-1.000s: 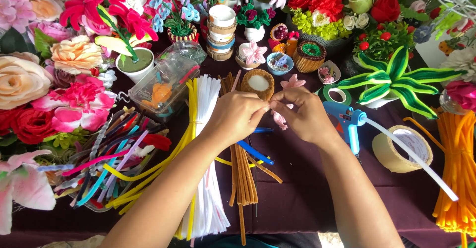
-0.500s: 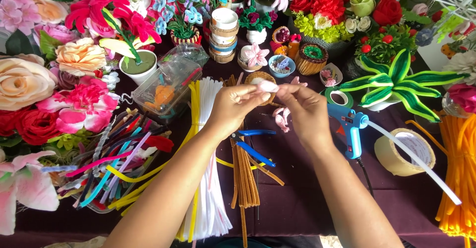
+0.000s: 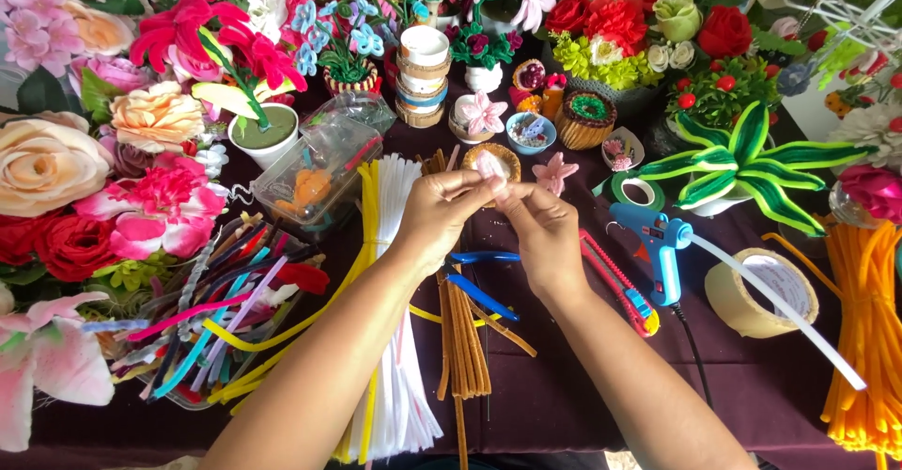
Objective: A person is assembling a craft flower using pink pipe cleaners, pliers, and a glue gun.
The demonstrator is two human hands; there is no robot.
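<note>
My left hand (image 3: 444,214) and my right hand (image 3: 542,230) meet over the middle of the dark purple table, fingertips pinched together on a small pale pink petal piece (image 3: 490,165). The piece is held just in front of a small woven basket (image 3: 508,158). A finished pink pipe-cleaner flower (image 3: 554,172) lies on the cloth to the right of my fingers. Under my wrists lie brown pipe cleaners (image 3: 460,338) and blue scissors (image 3: 481,291). Beside them lies a bundle of white pipe cleaners (image 3: 399,367).
A blue glue gun (image 3: 658,244) with a white stick lies right of my hands, next to a red cutter (image 3: 615,282), green tape (image 3: 635,190) and a beige tape roll (image 3: 766,291). Orange pipe cleaners (image 3: 869,338) fill the right edge. Artificial flowers and small pots ring the table; a clear box (image 3: 315,179) sits left.
Both hands have risen from the table toward the woven basket, and the pale pink piece now shows between the fingertips. The pink flower lies uncovered on the cloth.
</note>
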